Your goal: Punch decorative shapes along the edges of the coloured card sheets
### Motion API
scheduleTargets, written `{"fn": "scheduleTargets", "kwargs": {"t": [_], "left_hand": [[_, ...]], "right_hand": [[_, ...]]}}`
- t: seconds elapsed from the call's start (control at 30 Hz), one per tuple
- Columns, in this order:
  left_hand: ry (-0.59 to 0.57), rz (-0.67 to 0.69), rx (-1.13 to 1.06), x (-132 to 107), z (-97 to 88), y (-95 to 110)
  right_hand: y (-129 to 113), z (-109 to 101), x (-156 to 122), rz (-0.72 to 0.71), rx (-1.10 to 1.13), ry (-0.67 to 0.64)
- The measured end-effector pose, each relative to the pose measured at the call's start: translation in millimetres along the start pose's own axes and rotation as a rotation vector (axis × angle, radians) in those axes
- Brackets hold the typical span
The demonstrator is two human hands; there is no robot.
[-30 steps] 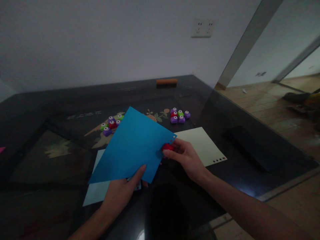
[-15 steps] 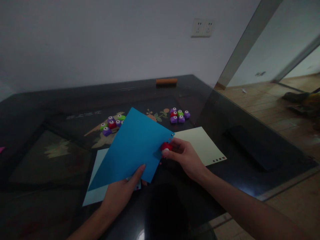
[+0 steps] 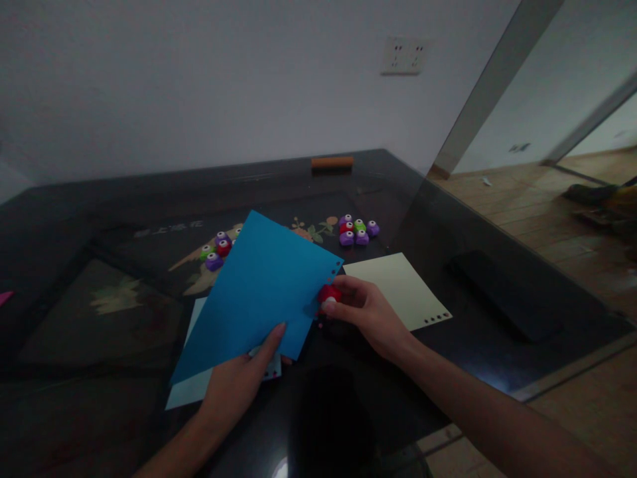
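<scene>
My left hand grips a blue sheet of paper, thumb on top and fingers beneath. The sheet is held tilted above the table, with small punched holes near its upper right corner. Pinched in my right hand is a small red craft punch with a white button, set at the sheet's right edge below those holes. Whether the button is pressed down, I cannot tell. Under the blue sheet lies a pale blue sheet, mostly covered. A cream sheet with holes along its near right edge lies beyond my right hand.
Purple, green and red punches stand in two groups, a left group partly behind the blue sheet and a right group. A dark oblong object lies at the right. Near the wall is an orange-brown bar on the dark glossy table.
The blue sheet has shifted slightly left, covering more of the left punch group. More holes show at its edge above the red punch. My right hand has barely moved.
</scene>
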State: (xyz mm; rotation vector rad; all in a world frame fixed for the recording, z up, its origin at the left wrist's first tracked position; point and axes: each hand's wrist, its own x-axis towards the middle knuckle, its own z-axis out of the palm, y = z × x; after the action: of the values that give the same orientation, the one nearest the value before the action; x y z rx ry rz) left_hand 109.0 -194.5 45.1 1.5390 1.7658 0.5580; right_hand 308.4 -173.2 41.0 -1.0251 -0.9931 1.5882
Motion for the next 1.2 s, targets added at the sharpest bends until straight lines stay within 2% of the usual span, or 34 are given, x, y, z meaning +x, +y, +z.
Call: {"fn": "scheduleTargets", "kwargs": {"t": [0.13,0.3,0.43,0.83,1.03,1.2], "left_hand": [[0.101,0.066,-0.001,1,-2.2,2],[0.073,0.05,0.008,4,-4.7,1],[0.094,0.055,0.0,7,-6.0,-2],[0.11,-0.002,-0.087,9,-6.6,-1],[0.112,-0.007,-0.098,10,-6.3,-2],[0.102,-0.038,-0.08,9,-7.5,0]], "right_hand": [[-1,0,-1,0.029,0.02,-0.004],[-1,-2,0,0.016,0.0,-0.061],[-1,-4,2,-0.018,0.02,-0.092],[1,-11,10,0.094,0.147,-0.052],[-2,-8,7,0.042,0.088,-0.035],[-2,-8,7,-0.028,-0.079,-0.044]]}}
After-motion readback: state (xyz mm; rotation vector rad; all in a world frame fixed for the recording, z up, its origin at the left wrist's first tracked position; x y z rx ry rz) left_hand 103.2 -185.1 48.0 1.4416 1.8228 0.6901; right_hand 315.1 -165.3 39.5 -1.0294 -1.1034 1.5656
